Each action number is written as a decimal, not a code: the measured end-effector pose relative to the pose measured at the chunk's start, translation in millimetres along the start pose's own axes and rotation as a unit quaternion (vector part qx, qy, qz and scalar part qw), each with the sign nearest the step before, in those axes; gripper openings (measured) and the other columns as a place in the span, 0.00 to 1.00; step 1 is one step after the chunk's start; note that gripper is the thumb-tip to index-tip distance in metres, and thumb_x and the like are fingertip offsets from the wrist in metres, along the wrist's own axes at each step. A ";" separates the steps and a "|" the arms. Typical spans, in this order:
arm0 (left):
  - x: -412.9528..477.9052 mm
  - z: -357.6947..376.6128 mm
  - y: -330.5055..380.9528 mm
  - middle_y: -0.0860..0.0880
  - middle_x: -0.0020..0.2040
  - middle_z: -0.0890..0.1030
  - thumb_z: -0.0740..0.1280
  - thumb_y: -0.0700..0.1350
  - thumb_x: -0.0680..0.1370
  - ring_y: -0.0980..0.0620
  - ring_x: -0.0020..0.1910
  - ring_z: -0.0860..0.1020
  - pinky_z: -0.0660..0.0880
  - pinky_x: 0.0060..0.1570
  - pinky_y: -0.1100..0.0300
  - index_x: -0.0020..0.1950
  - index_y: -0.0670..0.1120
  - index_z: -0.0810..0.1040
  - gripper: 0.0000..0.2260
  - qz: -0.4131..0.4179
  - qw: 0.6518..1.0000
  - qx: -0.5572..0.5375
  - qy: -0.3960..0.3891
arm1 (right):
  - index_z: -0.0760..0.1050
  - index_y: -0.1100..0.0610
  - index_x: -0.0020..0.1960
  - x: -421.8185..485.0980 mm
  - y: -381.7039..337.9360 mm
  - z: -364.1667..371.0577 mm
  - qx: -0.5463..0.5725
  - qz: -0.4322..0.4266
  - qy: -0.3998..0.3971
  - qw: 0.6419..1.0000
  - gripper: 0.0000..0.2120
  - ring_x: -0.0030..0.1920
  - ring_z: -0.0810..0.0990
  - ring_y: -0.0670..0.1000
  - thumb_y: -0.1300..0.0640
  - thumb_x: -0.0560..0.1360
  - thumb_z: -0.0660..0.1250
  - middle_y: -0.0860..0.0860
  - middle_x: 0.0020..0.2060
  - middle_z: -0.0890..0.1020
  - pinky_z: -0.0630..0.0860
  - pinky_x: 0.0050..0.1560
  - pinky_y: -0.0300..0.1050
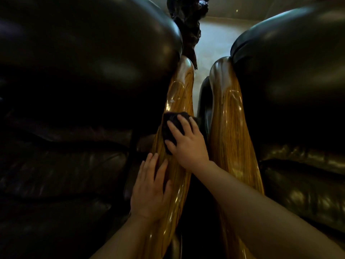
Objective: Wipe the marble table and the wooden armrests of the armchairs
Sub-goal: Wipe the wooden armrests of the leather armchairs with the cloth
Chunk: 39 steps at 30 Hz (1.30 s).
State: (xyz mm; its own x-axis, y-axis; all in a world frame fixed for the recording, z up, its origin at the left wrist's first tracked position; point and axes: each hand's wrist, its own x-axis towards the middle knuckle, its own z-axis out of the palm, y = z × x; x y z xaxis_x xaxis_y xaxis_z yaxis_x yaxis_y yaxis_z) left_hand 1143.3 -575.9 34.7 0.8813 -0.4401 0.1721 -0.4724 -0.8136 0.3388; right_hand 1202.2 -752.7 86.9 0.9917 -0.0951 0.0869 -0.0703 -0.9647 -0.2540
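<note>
Two glossy wooden armrests run side by side away from me. On the left armrest point(182, 86) my right hand point(186, 143) presses a dark cloth point(170, 126) flat, fingers spread over it. My left hand point(151, 189) rests open, palm down, on the same armrest closer to me, holding nothing. The right armrest point(228, 116) lies untouched beside my right forearm. The marble table is not in view.
A dark leather armchair point(80, 71) fills the left side and another leather armchair point(298, 71) the right. A narrow dark gap point(200, 113) separates the armrests. A dark carved object point(186, 21) stands beyond the left armrest, with pale floor point(214, 42) behind.
</note>
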 end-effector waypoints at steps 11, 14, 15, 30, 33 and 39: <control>69.4 -16.0 18.1 0.47 0.80 0.54 0.56 0.54 0.81 0.50 0.79 0.50 0.59 0.75 0.50 0.77 0.48 0.59 0.25 -0.044 0.997 -0.059 -0.003 | 0.41 0.44 0.79 16.4 4.6 2.1 0.223 0.174 -0.028 0.959 0.35 0.76 0.55 0.62 0.39 0.80 0.56 0.54 0.80 0.45 0.66 0.70 0.60; 82.1 -11.7 22.7 0.46 0.81 0.49 0.51 0.57 0.82 0.51 0.80 0.44 0.49 0.78 0.52 0.80 0.48 0.51 0.28 -0.037 0.999 -0.002 -0.033 | 0.41 0.47 0.80 24.6 3.5 1.5 0.249 0.211 -0.002 0.945 0.36 0.75 0.60 0.60 0.39 0.80 0.55 0.55 0.80 0.48 0.71 0.67 0.58; 80.9 -10.8 22.1 0.45 0.81 0.49 0.50 0.57 0.82 0.51 0.80 0.44 0.49 0.78 0.51 0.79 0.47 0.52 0.28 -0.036 0.999 0.009 -0.033 | 0.41 0.45 0.80 14.8 3.2 4.0 0.241 0.191 0.010 0.952 0.35 0.75 0.60 0.59 0.39 0.80 0.55 0.53 0.80 0.48 0.70 0.67 0.57; 80.8 -4.2 16.4 0.49 0.81 0.51 0.51 0.58 0.81 0.55 0.79 0.45 0.49 0.76 0.52 0.79 0.50 0.53 0.28 -0.034 0.999 0.007 -0.023 | 0.53 0.42 0.79 125.4 47.8 -9.8 0.292 0.131 -0.062 0.945 0.26 0.77 0.55 0.56 0.49 0.82 0.54 0.47 0.80 0.45 0.61 0.61 0.42; 80.9 -6.1 16.9 0.49 0.81 0.52 0.52 0.57 0.81 0.54 0.79 0.45 0.46 0.75 0.53 0.79 0.50 0.53 0.28 -0.035 0.999 0.002 -0.028 | 0.63 0.44 0.76 120.4 47.1 -10.5 0.333 0.143 0.014 0.932 0.23 0.76 0.59 0.52 0.53 0.82 0.55 0.47 0.79 0.55 0.59 0.64 0.41; 82.2 -7.2 16.5 0.49 0.81 0.53 0.52 0.57 0.80 0.53 0.80 0.47 0.55 0.76 0.49 0.79 0.50 0.55 0.28 -0.039 0.998 -0.007 -0.040 | 0.58 0.38 0.76 48.7 32.6 9.6 0.290 0.103 0.055 0.950 0.26 0.71 0.65 0.50 0.44 0.78 0.51 0.43 0.78 0.54 0.72 0.59 0.41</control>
State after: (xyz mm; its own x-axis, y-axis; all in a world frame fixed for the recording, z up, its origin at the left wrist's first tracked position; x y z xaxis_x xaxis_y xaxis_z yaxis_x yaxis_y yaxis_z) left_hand 1208.0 -622.8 61.0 0.9119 -0.4042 0.0711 -0.4012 -0.8413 0.3623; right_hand 1249.2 -786.4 73.6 0.9441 -0.3220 0.0700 -0.1578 -0.6283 -0.7618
